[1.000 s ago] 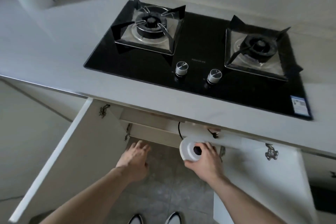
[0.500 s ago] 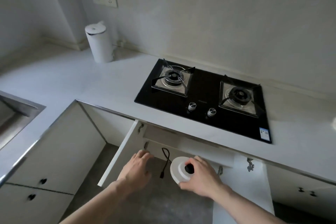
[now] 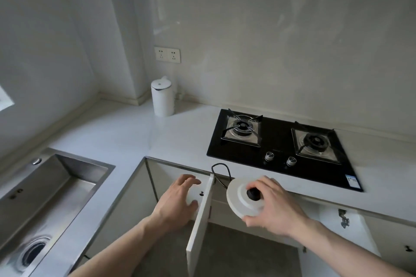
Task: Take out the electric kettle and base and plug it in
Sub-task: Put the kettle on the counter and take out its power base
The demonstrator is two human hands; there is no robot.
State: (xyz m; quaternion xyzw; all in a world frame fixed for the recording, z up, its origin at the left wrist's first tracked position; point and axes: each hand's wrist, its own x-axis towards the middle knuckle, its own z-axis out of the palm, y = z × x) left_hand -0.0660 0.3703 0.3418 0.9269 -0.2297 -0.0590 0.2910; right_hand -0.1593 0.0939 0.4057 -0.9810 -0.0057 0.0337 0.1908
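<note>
My right hand (image 3: 273, 208) grips the round white kettle base (image 3: 242, 201) with its black centre connector, held just in front of the counter edge. The base's black cord (image 3: 221, 172) loops up over the countertop behind it. My left hand (image 3: 180, 200) lies flat with spread fingers on the outer face of the left cabinet door (image 3: 200, 227), which stands half open. The white electric kettle (image 3: 162, 99) stands upright at the back of the counter, below a double wall socket (image 3: 167, 54).
A black two-burner gas hob (image 3: 281, 148) sits in the white countertop (image 3: 135, 135) to the right. A steel sink (image 3: 45, 189) is at the left. The right cabinet door (image 3: 344, 229) hangs open below the hob.
The view has risen and pulled back. My right hand has lifted the base from inside the cabinet up to counter level. My left hand has moved onto the left door, which has swung partly closed.
</note>
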